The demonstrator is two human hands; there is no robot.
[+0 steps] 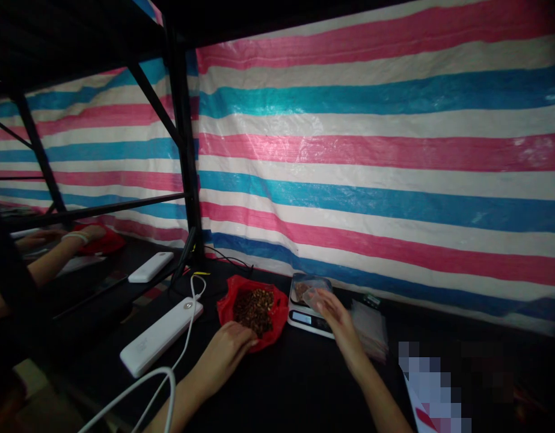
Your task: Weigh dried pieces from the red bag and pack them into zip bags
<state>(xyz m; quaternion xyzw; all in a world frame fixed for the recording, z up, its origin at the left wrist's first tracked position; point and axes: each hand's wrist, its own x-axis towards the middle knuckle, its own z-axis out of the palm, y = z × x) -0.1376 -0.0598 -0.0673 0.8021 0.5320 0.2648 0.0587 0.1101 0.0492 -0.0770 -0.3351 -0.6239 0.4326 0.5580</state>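
Note:
My left hand (231, 350) is closed at the near rim of a red plastic bag (281, 313), its fingertips pressed together; what they pinch is hidden. Small brown and tan pieces (254, 308), like seeds or dried bits, fill the open red bag. To its right, my right hand (335, 313) grips the edge of a small clear plastic bag (310, 294) over a white digital scale (310, 325). Some brown pieces (299, 292) show in or beneath that bag on the scale's pan. The scale's display is lit, but its figures are too small to read.
A stack of clear plastic bags (370, 329) lies right of the scale. On the left are a white power bank (157, 340) with a white cable (183, 343) and another white power bank (151, 267). Beyond a black metal post (187, 150), another person's arm (56, 258) reaches to a red bag (110, 239).

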